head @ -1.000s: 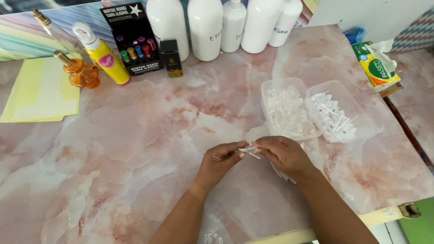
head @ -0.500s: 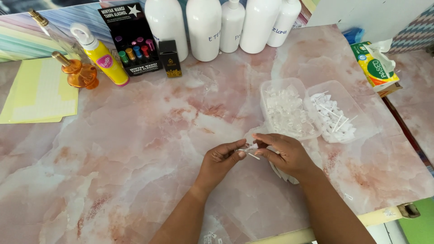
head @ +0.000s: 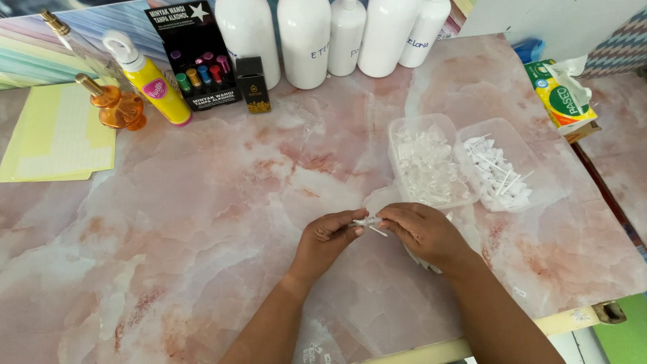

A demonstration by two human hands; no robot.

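Both hands meet over the counter (head: 202, 222) near its front edge: my left hand (head: 328, 237) and right hand (head: 421, 232) are pinched narrow on one small clear-and-white plastic piece (head: 368, 222) held between the fingertips, just in front of the clear tub of transparent parts (head: 431, 165). I judge the piece very light, stiff and slick, with a thin white stem that could bend or snap. I would grip its thicker body, not the stem, and press gently.
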